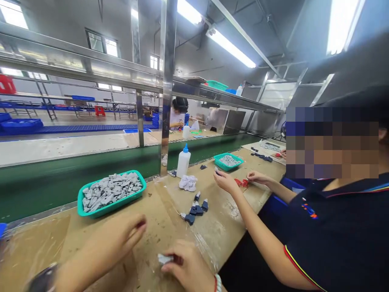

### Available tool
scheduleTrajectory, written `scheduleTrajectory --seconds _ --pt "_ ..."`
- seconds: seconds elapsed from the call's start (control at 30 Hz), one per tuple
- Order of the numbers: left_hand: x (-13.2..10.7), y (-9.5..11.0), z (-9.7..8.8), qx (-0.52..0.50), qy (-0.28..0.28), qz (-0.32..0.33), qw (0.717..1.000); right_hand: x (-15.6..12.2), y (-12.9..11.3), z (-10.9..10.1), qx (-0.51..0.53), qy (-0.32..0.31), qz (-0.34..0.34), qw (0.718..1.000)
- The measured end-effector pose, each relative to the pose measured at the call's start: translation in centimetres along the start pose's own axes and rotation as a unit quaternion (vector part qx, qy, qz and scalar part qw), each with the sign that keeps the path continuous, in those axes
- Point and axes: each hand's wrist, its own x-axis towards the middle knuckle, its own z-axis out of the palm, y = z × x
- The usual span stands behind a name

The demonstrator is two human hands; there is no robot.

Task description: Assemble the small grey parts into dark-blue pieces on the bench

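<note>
My right hand point(187, 263) pinches a small grey-white piece point(165, 258) between thumb and fingers, low over the cardboard-covered bench. To its left is my left hand point(124, 235), blurred, its fingers curled together; whatever they hold, if anything, is hidden. Just beyond that hand stands a green tray point(79, 202) heaped with similar grey-white pieces point(112, 192). Farther up the bench, several dark blue and grey-white parts point(197, 209) lie in a loose group.
A white bottle with a blue cap point(183, 162) stands behind a crumpled white paper point(188, 183). On the right, a co-worker's hands point(226, 182) work near red parts point(242, 183) and a second green tray point(215, 160). A metal post point(167, 89) rises at the bench's back edge.
</note>
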Motion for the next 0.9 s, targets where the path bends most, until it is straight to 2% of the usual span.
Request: scheduleTrajectory --seconds 0.07,0.13,0.2,0.27,0.33,0.47,0.63,0.73,0.8,0.9 --pt "4.8 2.8 2.2 0.038 -0.058 0.044 0.997 -2.4 1.6 -0.5 -0.024 0.029 0.089 0.995" --pt "8.8 5.6 4.7 0.065 -0.087 0.057 0.992 -3.7 2.6 -0.6 -0.029 0.045 0.121 0.991" --pt "11.5 7.7 7.0 0.085 -0.117 0.046 0.988 -4.3 2.9 -0.4 -0.022 0.055 0.091 0.994" --pt "12.6 8.7 8.5 0.097 -0.141 0.025 0.985 -4.9 2.6 -0.2 -0.004 0.059 0.05 0.997" --pt "12.6 8.6 9.2 0.104 -0.159 0.009 0.982 -5.5 2.1 -0.1 0.009 0.058 0.031 0.998" --pt "11.1 7.0 9.3 0.091 -0.178 0.013 0.98 -6.9 1.6 -0.5 -0.002 0.045 0.001 0.999" --pt "9.1 4.9 9.0 0.055 -0.17 0.016 0.984 -7.7 1.6 -0.7 -0.028 0.087 -0.054 0.994" --pt "8.2 4.3 8.7 0.037 -0.175 -0.001 0.984 -7.9 -0.3 0.0 0.013 0.083 -0.057 0.995" --pt "7.6 4.2 8.5 0.022 -0.178 -0.006 0.984 -8.2 -2.4 1.1 0.048 0.042 -0.065 0.996" --pt "6.6 4.0 8.1 -0.003 -0.163 -0.009 0.987 -9.1 -5.3 3.8 0.07 -0.021 -0.11 0.991"
